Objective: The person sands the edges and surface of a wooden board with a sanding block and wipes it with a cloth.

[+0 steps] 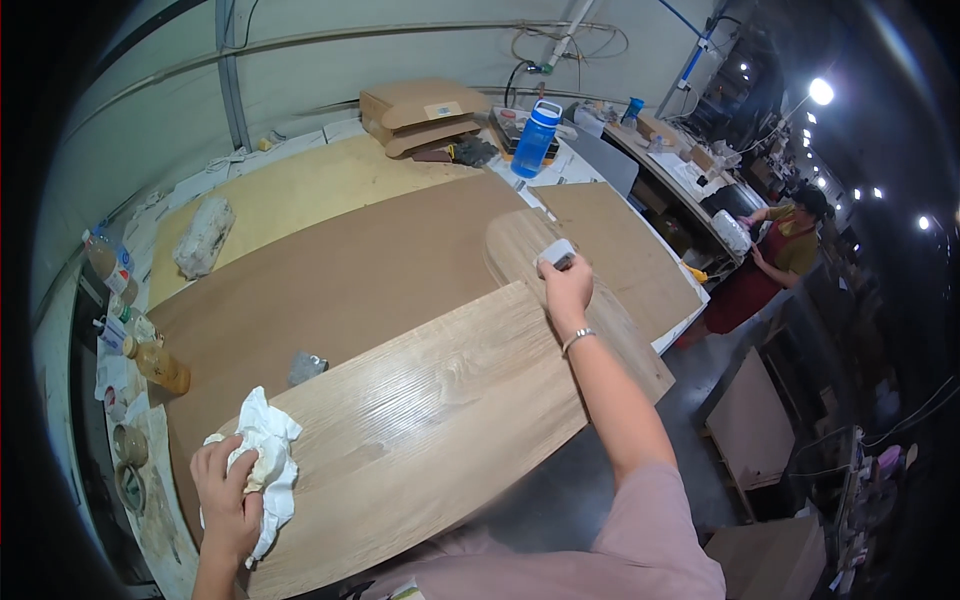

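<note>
A long wood-grain panel with rounded ends lies across the brown workbench board. My left hand grips a crumpled white rag pressed on the panel's near left end. My right hand is stretched out to the far side, closed on a small white and grey block held against a second wood-grain panel that lies under the first.
A blue bottle and cardboard boxes stand at the back. Bottles and jars line the left edge. A small grey pad lies beside the panel. Another person in a red apron works at the right.
</note>
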Available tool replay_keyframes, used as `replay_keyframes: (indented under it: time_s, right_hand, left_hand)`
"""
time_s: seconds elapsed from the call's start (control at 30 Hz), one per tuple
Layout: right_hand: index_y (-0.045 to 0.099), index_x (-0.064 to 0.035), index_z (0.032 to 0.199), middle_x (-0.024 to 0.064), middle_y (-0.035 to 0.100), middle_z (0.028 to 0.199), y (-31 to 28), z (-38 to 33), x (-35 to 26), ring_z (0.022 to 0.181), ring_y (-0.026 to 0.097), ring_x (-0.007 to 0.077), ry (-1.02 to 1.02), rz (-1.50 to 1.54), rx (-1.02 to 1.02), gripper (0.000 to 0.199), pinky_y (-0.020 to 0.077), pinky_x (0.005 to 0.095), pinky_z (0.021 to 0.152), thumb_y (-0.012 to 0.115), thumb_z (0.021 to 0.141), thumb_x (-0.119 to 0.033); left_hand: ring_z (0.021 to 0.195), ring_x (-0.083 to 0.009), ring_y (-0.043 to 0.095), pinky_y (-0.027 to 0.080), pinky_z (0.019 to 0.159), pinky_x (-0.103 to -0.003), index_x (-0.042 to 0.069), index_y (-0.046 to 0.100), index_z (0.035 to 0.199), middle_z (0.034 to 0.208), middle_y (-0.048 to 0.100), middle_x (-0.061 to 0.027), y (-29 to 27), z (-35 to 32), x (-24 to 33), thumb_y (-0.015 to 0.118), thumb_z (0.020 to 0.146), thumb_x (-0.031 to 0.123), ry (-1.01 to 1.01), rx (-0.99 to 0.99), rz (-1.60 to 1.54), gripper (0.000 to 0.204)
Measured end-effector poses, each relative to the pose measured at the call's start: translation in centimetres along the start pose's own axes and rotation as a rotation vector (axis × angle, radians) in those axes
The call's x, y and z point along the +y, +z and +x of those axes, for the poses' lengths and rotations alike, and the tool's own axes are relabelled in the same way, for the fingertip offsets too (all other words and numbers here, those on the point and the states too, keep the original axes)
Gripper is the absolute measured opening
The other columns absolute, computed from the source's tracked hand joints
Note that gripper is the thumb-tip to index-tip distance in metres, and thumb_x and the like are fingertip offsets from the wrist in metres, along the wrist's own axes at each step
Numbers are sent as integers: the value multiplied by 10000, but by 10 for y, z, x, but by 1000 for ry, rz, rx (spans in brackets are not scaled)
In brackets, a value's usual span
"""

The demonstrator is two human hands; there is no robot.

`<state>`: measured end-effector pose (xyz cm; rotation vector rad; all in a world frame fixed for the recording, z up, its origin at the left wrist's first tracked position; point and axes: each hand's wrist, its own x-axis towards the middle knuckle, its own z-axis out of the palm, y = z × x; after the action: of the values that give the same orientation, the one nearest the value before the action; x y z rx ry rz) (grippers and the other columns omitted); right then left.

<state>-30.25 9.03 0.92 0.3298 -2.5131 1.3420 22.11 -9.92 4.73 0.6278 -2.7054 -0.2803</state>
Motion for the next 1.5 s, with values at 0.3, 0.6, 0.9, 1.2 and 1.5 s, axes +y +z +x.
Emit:
replay_keyframes:
  time_s: [0.3,0.6,0.9,1.2,1.5]
  right_hand:
    - [648,28,925,81,696,888,15,-1,28,805,656,159,184,496,151,185,522,321,739,760,827,-81]
    - [625,38,934,221,716,922,-5,-18,-14,847,700,370,142,302,72,279,528,448,781,760,829,-182]
    - [631,15,939,178,719,903,8,-6,8,835,692,329,115,289,94,273,521,430,784,776,808,-175]
    - [666,1,928,116,730,889,18,-5,15,817,695,227,11,337,72,264,524,384,769,799,804,-190]
    - [665,48,933,135,726,899,17,-2,28,815,687,219,-7,454,52,281,528,377,766,799,806,-165]
  left_hand:
    - [1153,-336,529,386,994,-512,99,627,1247,1310,591,-118,102,181,113,703,754,191,433,-46,-16,507]
    - [1131,-307,542,422,958,-483,126,621,1292,1216,619,-77,177,296,218,605,897,268,334,-166,-67,421]
    - [1078,-268,559,419,923,-430,96,689,1132,1150,654,-53,72,131,30,615,776,130,143,-50,52,365]
    - [921,-349,637,500,797,-449,106,724,1075,997,679,-139,-47,30,-59,659,781,93,-181,432,283,302]
    - [1000,-303,620,468,932,-454,154,743,1057,1051,663,-101,49,55,-15,642,835,147,113,232,242,244]
